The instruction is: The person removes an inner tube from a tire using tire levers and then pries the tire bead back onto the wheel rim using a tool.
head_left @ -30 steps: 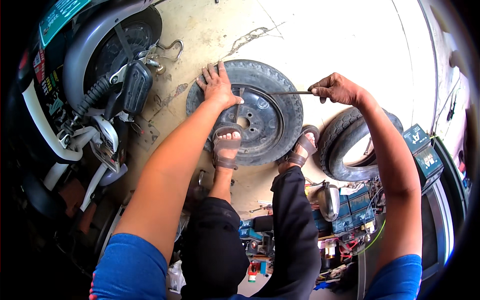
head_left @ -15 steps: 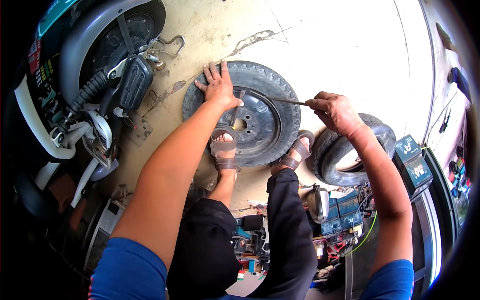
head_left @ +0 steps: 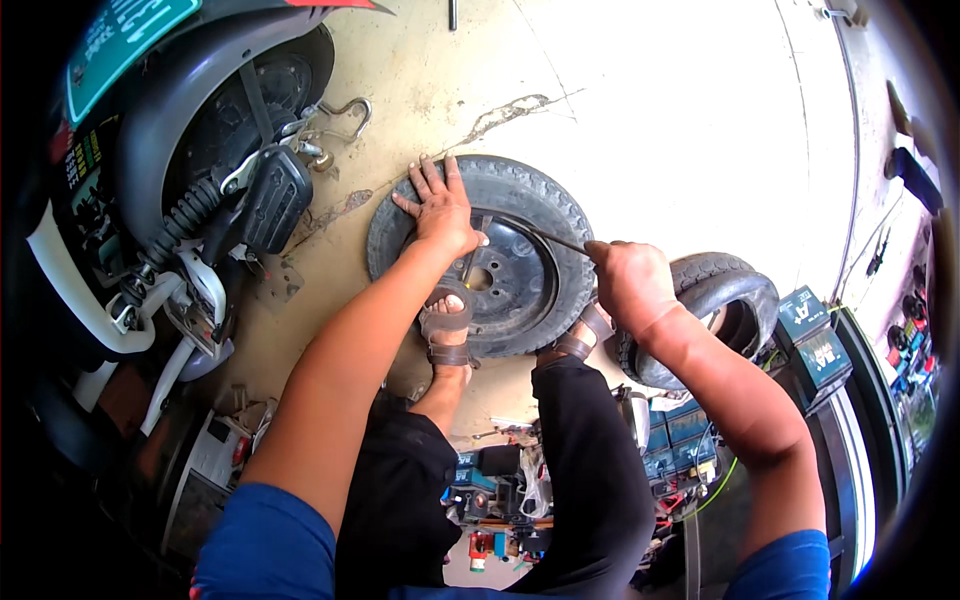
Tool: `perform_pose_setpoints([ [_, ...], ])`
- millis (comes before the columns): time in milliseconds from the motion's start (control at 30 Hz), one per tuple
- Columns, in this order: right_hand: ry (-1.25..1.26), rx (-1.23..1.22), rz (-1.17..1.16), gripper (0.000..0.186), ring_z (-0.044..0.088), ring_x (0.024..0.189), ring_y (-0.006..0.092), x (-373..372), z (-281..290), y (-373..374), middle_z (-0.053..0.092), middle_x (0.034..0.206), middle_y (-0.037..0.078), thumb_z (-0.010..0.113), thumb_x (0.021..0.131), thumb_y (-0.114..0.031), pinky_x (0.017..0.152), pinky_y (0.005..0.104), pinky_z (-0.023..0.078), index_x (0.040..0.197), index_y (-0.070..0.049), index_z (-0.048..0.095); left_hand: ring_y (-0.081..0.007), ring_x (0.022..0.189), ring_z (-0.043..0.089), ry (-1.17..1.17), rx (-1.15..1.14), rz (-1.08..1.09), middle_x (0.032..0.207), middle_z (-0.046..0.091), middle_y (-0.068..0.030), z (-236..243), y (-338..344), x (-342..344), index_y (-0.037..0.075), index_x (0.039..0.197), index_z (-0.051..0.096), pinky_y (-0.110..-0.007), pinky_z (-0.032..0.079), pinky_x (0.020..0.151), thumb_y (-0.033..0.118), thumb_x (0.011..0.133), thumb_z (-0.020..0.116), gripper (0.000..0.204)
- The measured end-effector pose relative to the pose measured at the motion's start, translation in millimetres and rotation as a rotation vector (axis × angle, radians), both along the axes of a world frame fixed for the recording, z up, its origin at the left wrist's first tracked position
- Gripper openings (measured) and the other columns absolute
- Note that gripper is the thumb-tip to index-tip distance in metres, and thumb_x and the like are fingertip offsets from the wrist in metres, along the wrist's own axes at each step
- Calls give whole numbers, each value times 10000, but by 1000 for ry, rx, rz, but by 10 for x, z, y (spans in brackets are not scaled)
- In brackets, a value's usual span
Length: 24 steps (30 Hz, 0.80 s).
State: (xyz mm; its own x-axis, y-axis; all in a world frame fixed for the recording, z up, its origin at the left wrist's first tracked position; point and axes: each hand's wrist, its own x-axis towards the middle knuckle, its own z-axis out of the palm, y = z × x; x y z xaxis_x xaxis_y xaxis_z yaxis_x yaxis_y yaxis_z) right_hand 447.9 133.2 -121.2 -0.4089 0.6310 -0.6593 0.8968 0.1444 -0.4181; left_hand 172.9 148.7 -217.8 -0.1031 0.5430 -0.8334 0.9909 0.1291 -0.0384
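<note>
A black tyre (head_left: 565,205) on a dark metal rim (head_left: 525,275) lies flat on the floor before me. My left hand (head_left: 440,212) presses on the tyre's far left sidewall, fingers spread, its thumb near the rim edge. In my right hand (head_left: 632,282) is the end of a tyre lever (head_left: 562,240), whose other end reaches between tyre and rim at the far side. A second flat metal bar (head_left: 472,260) stands across the rim beneath my left hand, running toward my left sandal (head_left: 445,320). That foot rests against the wheel's near left edge.
A loose tyre (head_left: 650,362) lies right of the wheel, partly behind my right forearm. Boxed batteries (head_left: 822,360) stand farther right. A parked scooter (head_left: 280,200) occupies the left side. Tools and parts (head_left: 500,500) lie on the near side between my legs.
My right hand has swung left and nearer to me, bringing its lever end closer to the tyre. My left hand keeps its place on the sidewall. The view has shifted slightly.
</note>
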Motion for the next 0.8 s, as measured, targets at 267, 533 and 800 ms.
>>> perform_pose_setpoints([
  [267,134,-839,-637,481,733,978,221,87,-117,425,780,1046,209,686,905,-182,877,352,570,1292,103,680,-544,1574,-14,-23,-15,-3,1689,-32,-363,29,71,4,6,1656,-30,-818,87,1155,430,659,977,1479],
  [533,21,-1036,-680,153,442,453,81,72,-462,1074,642,688,73,714,856,-108,373,277,281,755,7,709,-566,1563,-12,-54,2,-18,1677,-20,-383,47,45,70,-6,1652,-17,-839,95,1135,430,656,978,1474],
  [800,2,-1035,-1113,317,668,704,244,-385,161,45,713,815,133,694,935,-234,706,393,542,1041,60,745,-553,1567,-16,-30,-22,-14,1686,-23,-363,63,94,22,6,1654,-25,-839,87,1138,431,662,977,1472],
])
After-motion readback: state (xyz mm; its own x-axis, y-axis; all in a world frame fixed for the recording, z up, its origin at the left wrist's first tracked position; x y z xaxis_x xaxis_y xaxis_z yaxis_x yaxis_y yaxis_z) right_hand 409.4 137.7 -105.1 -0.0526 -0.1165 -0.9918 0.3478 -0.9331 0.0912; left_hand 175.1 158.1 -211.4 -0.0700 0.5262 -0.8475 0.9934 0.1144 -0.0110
